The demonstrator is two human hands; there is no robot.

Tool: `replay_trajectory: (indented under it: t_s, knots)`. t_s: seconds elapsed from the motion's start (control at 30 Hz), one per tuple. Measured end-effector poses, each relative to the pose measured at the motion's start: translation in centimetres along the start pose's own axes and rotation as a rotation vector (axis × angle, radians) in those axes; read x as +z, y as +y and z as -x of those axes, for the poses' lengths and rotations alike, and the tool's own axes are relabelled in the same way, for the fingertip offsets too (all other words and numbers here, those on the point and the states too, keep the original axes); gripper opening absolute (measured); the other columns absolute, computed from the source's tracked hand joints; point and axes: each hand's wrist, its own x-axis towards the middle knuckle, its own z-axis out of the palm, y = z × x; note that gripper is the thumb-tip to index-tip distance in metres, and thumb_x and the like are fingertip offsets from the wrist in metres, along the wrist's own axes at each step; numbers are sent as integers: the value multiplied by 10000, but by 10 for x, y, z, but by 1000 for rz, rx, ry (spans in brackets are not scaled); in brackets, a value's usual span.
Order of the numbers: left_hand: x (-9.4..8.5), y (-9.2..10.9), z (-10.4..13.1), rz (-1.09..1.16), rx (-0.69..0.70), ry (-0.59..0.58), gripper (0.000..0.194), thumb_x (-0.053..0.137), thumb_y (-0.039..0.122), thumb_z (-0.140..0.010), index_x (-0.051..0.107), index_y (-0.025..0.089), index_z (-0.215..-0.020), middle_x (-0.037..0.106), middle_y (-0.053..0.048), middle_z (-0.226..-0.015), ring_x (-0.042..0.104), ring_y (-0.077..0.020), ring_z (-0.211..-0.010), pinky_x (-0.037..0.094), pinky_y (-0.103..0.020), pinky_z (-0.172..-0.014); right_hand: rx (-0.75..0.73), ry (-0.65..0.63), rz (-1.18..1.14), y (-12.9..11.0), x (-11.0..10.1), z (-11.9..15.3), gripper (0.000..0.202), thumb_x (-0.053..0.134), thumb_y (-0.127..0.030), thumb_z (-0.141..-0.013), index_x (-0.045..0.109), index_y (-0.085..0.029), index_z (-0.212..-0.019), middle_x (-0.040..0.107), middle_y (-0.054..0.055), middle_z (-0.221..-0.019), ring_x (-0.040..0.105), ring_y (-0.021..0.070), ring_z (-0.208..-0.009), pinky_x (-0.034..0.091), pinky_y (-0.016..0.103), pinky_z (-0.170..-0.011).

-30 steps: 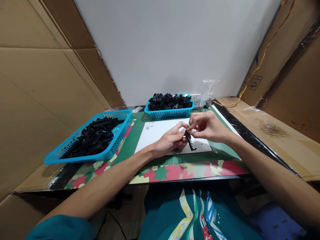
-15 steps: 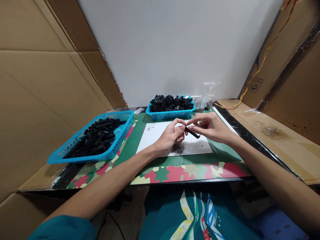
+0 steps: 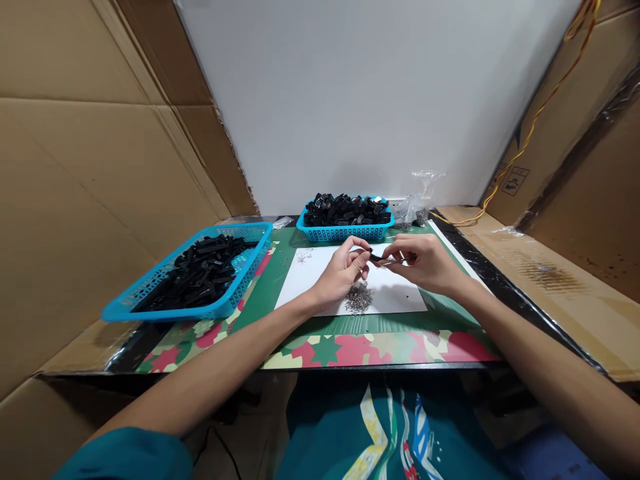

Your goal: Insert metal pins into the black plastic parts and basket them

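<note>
My left hand (image 3: 343, 272) is closed, thumb and fingers pinching a small black plastic strip (image 3: 375, 257) above the white sheet. Close on its right, my right hand (image 3: 425, 262) is closed too, its fingertips at the strip's other end. A thin shiny tool (image 3: 400, 261) shows between those right fingers; most of it is hidden, so its exact kind is unclear. Beneath the hands, a pile of tiny metal parts (image 3: 359, 299) lies on the white sheet (image 3: 400, 303).
A large blue basket (image 3: 220, 310) of long black strips stands at left. Behind the sheet is a smaller blue basket (image 3: 345, 233) heaped with short black pieces. Clear plastic bags (image 3: 413, 212) lie beside it. Cardboard walls (image 3: 125, 167) flank the green mat (image 3: 260, 293).
My right hand has lowered slightly and its fingers have closed in. The black strip, earlier angled down to the right, now lies closer to level. The view has shifted slightly.
</note>
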Motion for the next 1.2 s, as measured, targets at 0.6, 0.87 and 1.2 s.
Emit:
replay_trajectory:
  t_s: [0.6, 0.87, 1.2]
  knots:
    - [-4, -5, 1, -676, 103, 13, 174, 718, 324, -922, 817, 205, -1000, 803, -31, -940, 654, -174, -769, 471, -300, -720, -14, -132, 136, 19, 5, 1, 256, 562, -236, -1021, 815, -214, -997, 736, 119, -1031, 679, 262, -959, 536, 414, -840]
    - [-4, -6, 1, -673, 133, 27, 127, 762, 264, -872, 830, 200, -957, 818, -30, -942, 653, -173, -759, 482, -309, -734, 420, 68, -484, 10, 22, -2, 327, 761, -501, -880, 708, -180, -853, 745, 76, -775, 770, 246, -734, 652, 394, -714]
    - [-3, -13, 1, -736, 223, 33, 126, 772, 299, -876, 830, 193, -913, 809, -57, -889, 645, -203, -747, 478, -345, -737, 532, 42, -525, 10, 27, -4, 476, 836, -615, -752, 700, -160, -778, 724, 78, -726, 751, 226, -689, 670, 393, -732]
